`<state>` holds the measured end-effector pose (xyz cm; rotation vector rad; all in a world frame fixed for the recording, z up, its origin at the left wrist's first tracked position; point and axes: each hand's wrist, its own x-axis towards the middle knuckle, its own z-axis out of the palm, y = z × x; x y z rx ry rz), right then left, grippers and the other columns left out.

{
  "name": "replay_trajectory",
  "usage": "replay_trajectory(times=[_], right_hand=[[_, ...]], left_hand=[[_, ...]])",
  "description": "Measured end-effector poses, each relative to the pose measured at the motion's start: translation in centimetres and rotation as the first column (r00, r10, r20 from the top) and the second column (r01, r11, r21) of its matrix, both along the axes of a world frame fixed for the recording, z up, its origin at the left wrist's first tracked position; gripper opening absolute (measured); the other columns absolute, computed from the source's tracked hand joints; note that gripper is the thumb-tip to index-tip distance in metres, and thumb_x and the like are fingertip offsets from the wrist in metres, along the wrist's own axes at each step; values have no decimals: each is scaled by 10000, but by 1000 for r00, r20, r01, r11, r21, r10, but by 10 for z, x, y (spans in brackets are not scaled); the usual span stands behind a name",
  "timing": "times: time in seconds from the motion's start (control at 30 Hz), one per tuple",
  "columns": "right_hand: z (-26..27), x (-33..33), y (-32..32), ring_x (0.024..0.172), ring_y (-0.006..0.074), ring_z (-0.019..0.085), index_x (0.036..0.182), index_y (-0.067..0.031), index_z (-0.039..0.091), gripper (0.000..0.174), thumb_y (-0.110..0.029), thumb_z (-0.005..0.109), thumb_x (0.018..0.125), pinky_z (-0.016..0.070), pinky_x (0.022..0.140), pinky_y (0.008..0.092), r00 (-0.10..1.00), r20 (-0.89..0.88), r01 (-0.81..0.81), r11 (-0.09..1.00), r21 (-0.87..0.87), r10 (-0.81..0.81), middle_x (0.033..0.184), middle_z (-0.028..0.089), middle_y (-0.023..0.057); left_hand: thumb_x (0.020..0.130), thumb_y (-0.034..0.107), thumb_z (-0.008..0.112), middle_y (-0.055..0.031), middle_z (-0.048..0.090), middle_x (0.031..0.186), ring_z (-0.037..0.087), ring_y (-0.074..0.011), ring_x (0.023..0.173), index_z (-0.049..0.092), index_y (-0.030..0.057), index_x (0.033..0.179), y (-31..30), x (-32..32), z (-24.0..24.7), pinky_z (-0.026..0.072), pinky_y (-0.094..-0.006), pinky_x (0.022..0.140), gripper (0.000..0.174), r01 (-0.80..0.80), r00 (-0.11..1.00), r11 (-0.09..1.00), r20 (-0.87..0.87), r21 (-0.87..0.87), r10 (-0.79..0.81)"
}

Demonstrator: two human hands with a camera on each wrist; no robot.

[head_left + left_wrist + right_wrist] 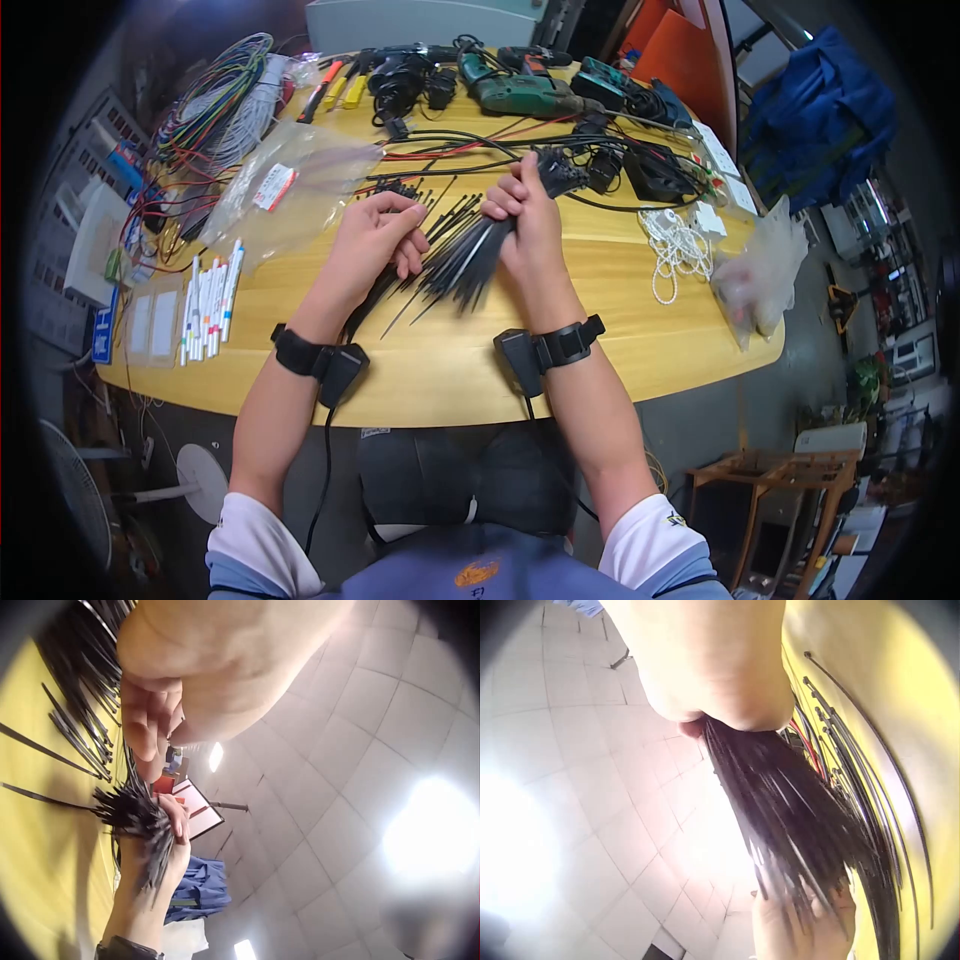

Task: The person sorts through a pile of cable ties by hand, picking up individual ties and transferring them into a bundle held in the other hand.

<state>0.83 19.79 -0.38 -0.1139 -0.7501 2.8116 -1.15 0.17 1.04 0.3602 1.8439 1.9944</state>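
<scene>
My right hand point(532, 225) grips a thick bundle of black cable ties point(468, 262) above the table. The ties' heads stick out past the thumb side, and their tails fan down toward the left hand. In the right wrist view the bundle point(780, 802) spreads out below the palm. My left hand point(378, 240) hovers just left of the bundle, its fingers loosely bent with nothing seen between them. More loose cable ties point(82, 675) lie on the table under and beside the left hand. The left wrist view shows the left fingers point(139, 724) close to the bundle's heads.
Across the back of the wooden table point(300, 370) lie a green power drill point(520, 92), other tools and black cables. A clear plastic bag point(300, 180) and several marker pens point(210, 305) are at left. White cord point(675, 250) and another plastic bag point(765, 270) sit at right.
</scene>
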Motion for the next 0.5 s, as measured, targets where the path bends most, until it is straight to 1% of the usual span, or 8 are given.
replay_trajectory(times=[0.1, 0.17, 0.2, 0.23, 0.3, 0.37, 0.47, 0.5], right_hand=[[-13, -5, 20, 470, 65, 283, 827, -120, 507, 317, -382, 564, 995, 274, 464, 232, 989, -105, -122, 972, -200, 102, 579, 303, -63], [-15, -8, 32, 444, 68, 276, 769, -129, 509, 340, -376, 562, 995, 269, 448, 234, 992, -93, -104, 957, -269, 82, 548, 289, -65], [-15, -8, 37, 440, 68, 277, 755, -131, 499, 342, -366, 567, 993, 272, 444, 238, 990, -109, -121, 937, -326, 90, 549, 295, -64], [-16, -9, 40, 437, 70, 282, 741, -133, 494, 350, -368, 579, 986, 273, 442, 240, 994, -93, -92, 938, -334, 65, 546, 302, -64], [-17, -9, 44, 435, 71, 287, 740, -133, 490, 351, -370, 591, 978, 274, 442, 240, 999, -39, -25, 940, -340, 13, 545, 307, -64], [-16, -9, 44, 434, 74, 288, 741, -134, 490, 349, -369, 597, 975, 276, 444, 241, 1000, -20, -13, 939, -345, 6, 543, 305, -65], [-18, -9, 46, 433, 77, 291, 742, -136, 489, 344, -366, 602, 972, 278, 446, 244, 1000, -22, -21, 943, -334, 14, 541, 302, -65], [-17, -10, 45, 433, 78, 293, 743, -137, 489, 341, -365, 603, 971, 278, 446, 245, 999, -36, -38, 944, -329, 27, 540, 301, -66]], left_hand=[[964, 159, 609, -76, 640, 688, 597, -111, 486, 589, -33, 972, 4, -10, -13, 430, -209, 413, 193, 4, 1000, 999, -10, -47, -5], [967, 152, 600, -76, 641, 694, 592, -106, 484, 589, -34, 962, 7, -17, -21, 427, -203, 410, 186, -9, 998, 993, -63, -119, 1], [942, 172, 636, -71, 636, 691, 606, -111, 547, 593, -37, 961, 8, -17, -18, 457, -238, 465, 214, 1, 994, 976, -109, -218, -25], [922, 187, 658, -76, 631, 688, 613, -130, 576, 593, -36, 963, 9, -17, -15, 468, -262, 497, 235, -55, 957, 931, -285, -360, -54], [882, 216, 703, -86, 621, 683, 627, -169, 635, 591, -33, 965, 16, -12, -7, 492, -311, 562, 285, -225, 799, 780, -568, -584, -196], [772, 233, 750, -164, 589, 912, 608, -321, 887, 587, -3, 972, 21, 5, 0, 498, -408, 773, 349, -337, 669, 674, -671, -658, -320], [718, 173, 700, -177, 540, 1044, 536, -361, 1046, 553, 9, 1033, 34, 18, -1, 473, -452, 876, 384, -358, 674, 518, -599, -777, -432], [706, 163, 710, -201, 558, 1047, 560, -373, 1017, 550, -29, 1012, 37, 18, -9, 505, -449, 846, 395, -414, 618, 503, -640, -759, -456]])
